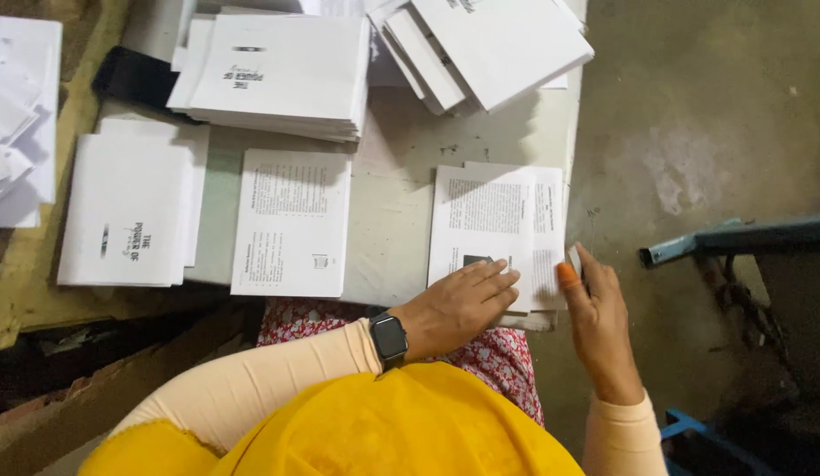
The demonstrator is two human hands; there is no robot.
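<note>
Two hands work the printed sheets (498, 229) at lower centre-right: left hand (458, 304) pressed flat on top, right hand (595, 313) pinching the right edge. Thin, floppy paper; probably best lifted by edges.

Small stack of white printed sheets (493, 234), flat at the table's (392, 194) near right corner.

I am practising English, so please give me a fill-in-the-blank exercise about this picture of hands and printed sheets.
1. The left hand lies flat on a stack of printed ____.
2. The left wrist wears a black ____.
3. The right hand is at the stack's ____ edge.

Missing words: sheets; watch; right
</note>
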